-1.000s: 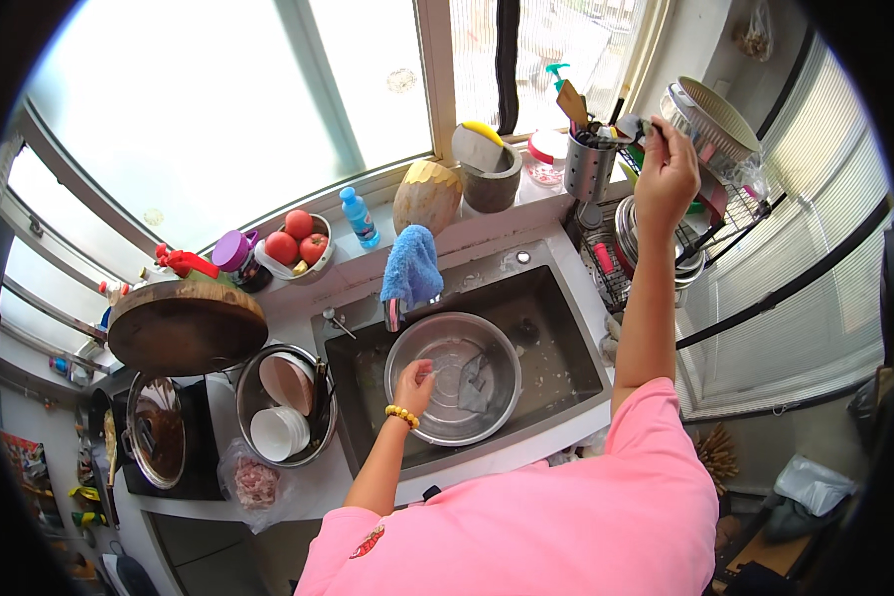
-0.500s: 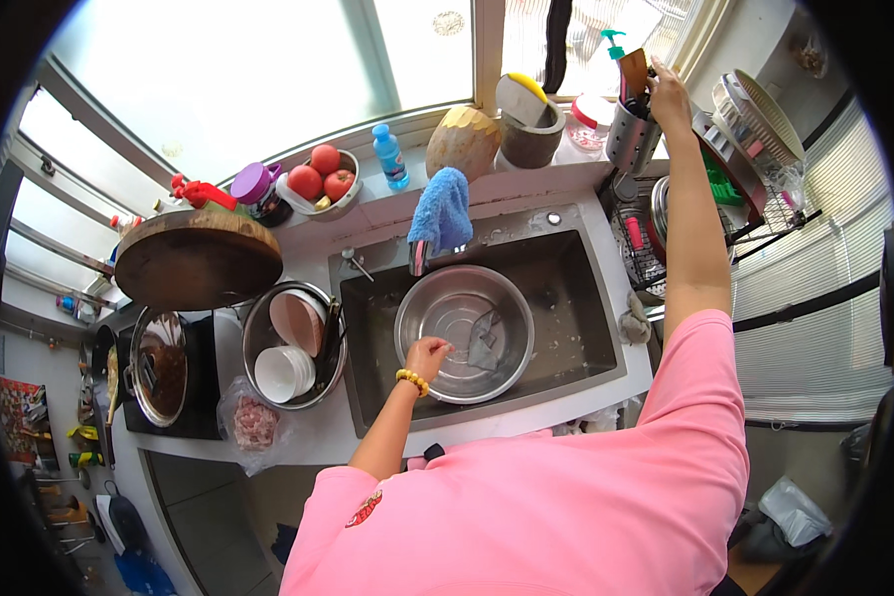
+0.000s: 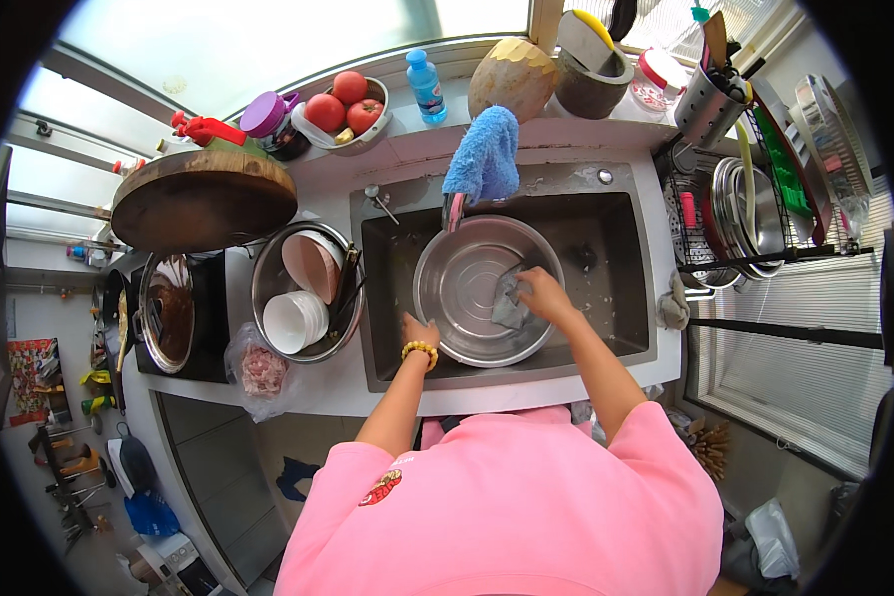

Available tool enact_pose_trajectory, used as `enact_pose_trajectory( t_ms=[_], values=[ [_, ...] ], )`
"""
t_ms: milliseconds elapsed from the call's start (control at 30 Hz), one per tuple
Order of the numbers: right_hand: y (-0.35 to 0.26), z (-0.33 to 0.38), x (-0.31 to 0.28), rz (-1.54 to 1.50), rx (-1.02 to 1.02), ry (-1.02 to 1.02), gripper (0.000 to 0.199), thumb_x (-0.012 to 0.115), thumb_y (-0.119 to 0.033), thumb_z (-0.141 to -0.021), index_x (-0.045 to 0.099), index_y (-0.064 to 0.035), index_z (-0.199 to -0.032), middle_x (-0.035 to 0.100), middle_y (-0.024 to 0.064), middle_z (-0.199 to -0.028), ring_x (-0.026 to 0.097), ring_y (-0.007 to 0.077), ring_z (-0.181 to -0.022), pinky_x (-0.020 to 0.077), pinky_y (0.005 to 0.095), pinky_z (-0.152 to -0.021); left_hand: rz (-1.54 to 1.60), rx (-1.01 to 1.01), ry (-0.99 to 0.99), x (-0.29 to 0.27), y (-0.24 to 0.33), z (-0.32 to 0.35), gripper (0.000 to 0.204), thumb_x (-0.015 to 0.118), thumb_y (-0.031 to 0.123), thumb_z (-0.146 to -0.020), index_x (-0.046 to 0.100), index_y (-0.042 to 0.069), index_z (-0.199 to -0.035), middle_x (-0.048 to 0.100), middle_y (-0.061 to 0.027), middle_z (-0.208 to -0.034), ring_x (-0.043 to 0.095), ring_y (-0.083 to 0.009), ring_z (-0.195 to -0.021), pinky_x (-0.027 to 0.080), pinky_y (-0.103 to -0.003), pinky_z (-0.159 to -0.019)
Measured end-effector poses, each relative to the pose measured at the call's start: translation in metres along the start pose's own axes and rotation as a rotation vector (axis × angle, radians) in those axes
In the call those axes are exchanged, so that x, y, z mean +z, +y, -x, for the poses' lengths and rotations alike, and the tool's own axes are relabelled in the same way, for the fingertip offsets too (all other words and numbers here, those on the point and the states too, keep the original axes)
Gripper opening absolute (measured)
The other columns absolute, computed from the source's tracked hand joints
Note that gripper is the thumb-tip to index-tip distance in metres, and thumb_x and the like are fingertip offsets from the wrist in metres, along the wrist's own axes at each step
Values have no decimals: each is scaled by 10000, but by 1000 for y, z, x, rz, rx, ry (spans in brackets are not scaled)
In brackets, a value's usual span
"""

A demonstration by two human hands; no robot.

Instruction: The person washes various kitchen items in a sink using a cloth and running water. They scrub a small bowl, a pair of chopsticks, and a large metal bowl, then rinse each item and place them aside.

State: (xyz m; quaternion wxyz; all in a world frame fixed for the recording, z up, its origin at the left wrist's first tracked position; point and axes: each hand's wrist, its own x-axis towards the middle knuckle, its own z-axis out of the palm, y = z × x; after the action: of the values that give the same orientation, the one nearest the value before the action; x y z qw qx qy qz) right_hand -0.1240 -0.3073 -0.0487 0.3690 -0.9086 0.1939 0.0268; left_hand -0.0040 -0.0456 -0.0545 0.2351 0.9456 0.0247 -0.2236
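Note:
A wide metal basin sits in the dark sink, below the faucet. My left hand, with a yellow bead bracelet at the wrist, grips the basin's left rim near its front. Inside the basin lies a small grey cloth. My right hand reaches in over the right rim and has its fingers closed on the cloth's right edge. A blue towel is draped over the faucet.
Left of the sink stand a metal bowl of dishes, bagged meat, a lidded pan and a round wooden board. Tomatoes and a blue bottle line the sill. A utensil holder and dish rack are at right.
My right hand has come down from the utensil holder to the cloth in the basin. My left hand has moved from over the basin to its left rim. The view has shifted.

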Motion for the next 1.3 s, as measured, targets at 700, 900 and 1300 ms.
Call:
enact_pose_trajectory(
  t_ms=[700, 900, 1300],
  values=[
    [-16, 5, 39, -316, 375, 47, 392, 635, -165, -667, 560, -21, -1023, 635, 195, -873, 624, 333, -829, 479, 391, -733, 234, 661, 326, -84, 74, 53, 128, 497, -16, -656, 378, 20, -626, 376, -131, -554, 373, -283, -470, 330, -354, -458],
    [17, 19, 16, -35, 690, 152, 360, 639, -185, -689, 558, -21, -999, 622, 208, -948, 604, 357, -906, 470, 443, -772, 106, 992, 512, -104, 83, 60, 176, 524, -83, -626, 383, 20, -603, 416, -139, -564, 453, -340, -511, 358, -399, -464],
    [73, -12, 61, 500, 166, 314, 184, 564, -119, -736, 580, -46, -905, 543, 138, -937, 547, 334, -895, 473, 422, -741, -49, 1096, 585, -119, 72, 65, 276, 581, -88, -662, 357, 56, -592, 383, -99, -536, 454, -290, -477, 362, -367, -424]
  ],
)
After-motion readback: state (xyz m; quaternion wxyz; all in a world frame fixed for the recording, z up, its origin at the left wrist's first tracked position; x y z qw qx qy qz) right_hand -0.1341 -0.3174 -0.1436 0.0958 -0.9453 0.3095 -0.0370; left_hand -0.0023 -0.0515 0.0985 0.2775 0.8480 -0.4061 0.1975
